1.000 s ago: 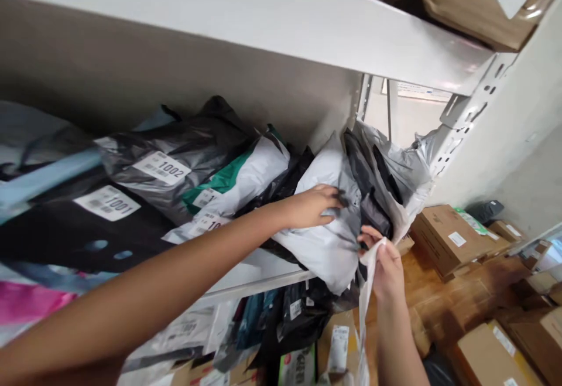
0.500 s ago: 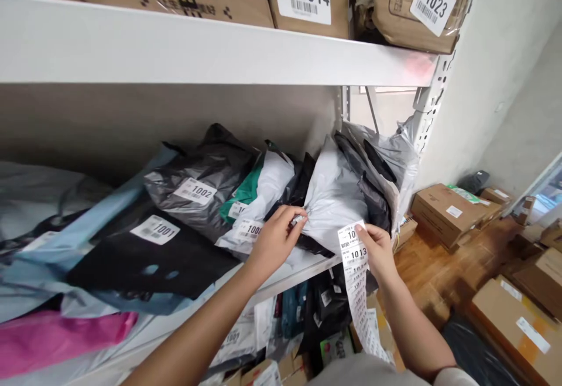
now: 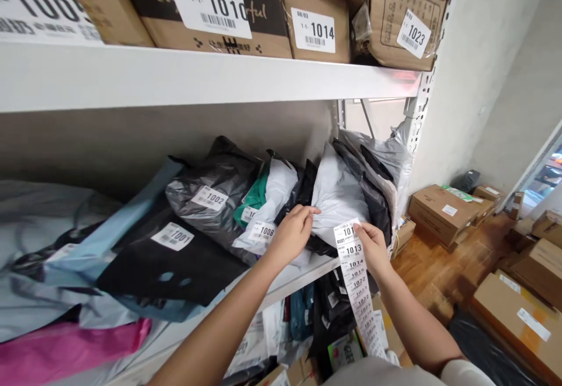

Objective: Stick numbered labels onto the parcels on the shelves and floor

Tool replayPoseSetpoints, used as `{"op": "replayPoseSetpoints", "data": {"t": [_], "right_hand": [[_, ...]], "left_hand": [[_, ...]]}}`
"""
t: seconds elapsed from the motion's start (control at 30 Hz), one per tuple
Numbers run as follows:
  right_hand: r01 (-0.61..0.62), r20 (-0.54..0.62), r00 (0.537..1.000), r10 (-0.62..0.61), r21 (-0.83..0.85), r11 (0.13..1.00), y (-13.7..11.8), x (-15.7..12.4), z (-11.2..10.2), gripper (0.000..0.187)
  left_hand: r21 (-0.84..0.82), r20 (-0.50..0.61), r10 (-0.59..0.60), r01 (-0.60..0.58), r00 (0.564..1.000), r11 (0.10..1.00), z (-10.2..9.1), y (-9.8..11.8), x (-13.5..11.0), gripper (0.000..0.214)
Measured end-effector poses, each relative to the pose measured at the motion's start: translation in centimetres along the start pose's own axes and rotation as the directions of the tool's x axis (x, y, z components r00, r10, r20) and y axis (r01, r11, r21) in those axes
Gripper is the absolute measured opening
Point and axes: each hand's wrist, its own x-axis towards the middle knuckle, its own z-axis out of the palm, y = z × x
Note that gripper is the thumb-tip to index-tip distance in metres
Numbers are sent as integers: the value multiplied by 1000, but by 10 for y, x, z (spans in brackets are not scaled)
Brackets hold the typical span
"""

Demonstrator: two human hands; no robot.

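My right hand [image 3: 373, 246] pinches the top of a long strip of numbered labels [image 3: 356, 280] that hangs down in front of the shelf edge; the top ones read 1013 and 1022. My left hand [image 3: 293, 234] is closed in a pinch at the lower edge of a pale grey mailer bag [image 3: 339, 198] on the middle shelf [image 3: 302, 275]. What its fingers hold is too small to make out. Left of it lie a white and green bag with a label [image 3: 262, 232], a dark bag labelled 1002 [image 3: 209, 197] and a black bag labelled 1001 [image 3: 172, 236].
The upper shelf [image 3: 197, 75] carries cardboard boxes labelled 1010 [image 3: 208, 5], 1014 [image 3: 314, 30] and 1023 [image 3: 413, 34]. A pink bag [image 3: 65, 348] lies at the lower left. More bags hang below the shelf. Several cardboard boxes [image 3: 441, 213] stand on the wooden floor at the right.
The view has tilted up, showing the upper boxes. My left hand came off the grey bag's face to pinch at its lower edge. My right hand raised the label strip so its numbers face me.
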Motion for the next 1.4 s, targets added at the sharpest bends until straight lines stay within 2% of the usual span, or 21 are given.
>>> {"op": "replayPoseSetpoints", "data": {"t": [0.13, 0.23, 0.3, 0.4, 0.53, 0.67, 0.83, 0.97, 1.13, 1.23, 1.33, 1.4], "right_hand": [[-40, -18, 999, 42, 102, 994, 17, 10, 22, 54], [-5, -52, 999, 10, 101, 995, 27, 21, 47, 58], [23, -98, 995, -15, 84, 996, 33, 27, 61, 59], [67, -180, 982, -52, 77, 995, 41, 31, 70, 59], [134, -170, 978, -121, 71, 988, 48, 29, 67, 54], [130, -96, 988, -119, 114, 985, 50, 26, 63, 52], [45, -224, 974, -13, 136, 990, 48, 24, 62, 58], [54, -185, 983, -15, 204, 977, 44, 18, 61, 52], [-86, -265, 948, 178, 325, 942, 51, 5, 61, 67], [-131, -180, 961, 208, 367, 921, 59, -4, 58, 62], [-195, -114, 962, 249, 353, 915, 62, -13, 45, 64], [-201, -112, 962, 251, 333, 921, 59, -19, 32, 71]], "left_hand": [[33, -1, -67, 67, 998, 997, 0, 2, 0, 29], [-50, -45, -48, 46, 998, 998, 3, 7, 3, 24], [-113, -19, -42, 40, 999, 993, 5, 7, 8, 21], [-150, 54, -106, 114, 993, 982, 7, 2, 15, 21], [-186, 123, -116, 138, 986, 973, 6, -8, 22, 21], [-190, 114, -124, 144, 986, 971, 8, -10, 23, 17], [-130, 28, -90, 93, 996, 987, 15, -2, 21, 14], [-62, -53, -19, 16, 998, 998, 21, 0, 19, 12], [2, -72, 61, -61, 996, 998, 29, -5, 19, 15], [42, -71, 86, -83, 994, 996, 33, -13, 20, 16], [93, -39, 104, -100, 994, 991, 35, -19, 19, 16], [210, -2, 78, -76, 997, 975, 32, -15, 19, 12]]}}
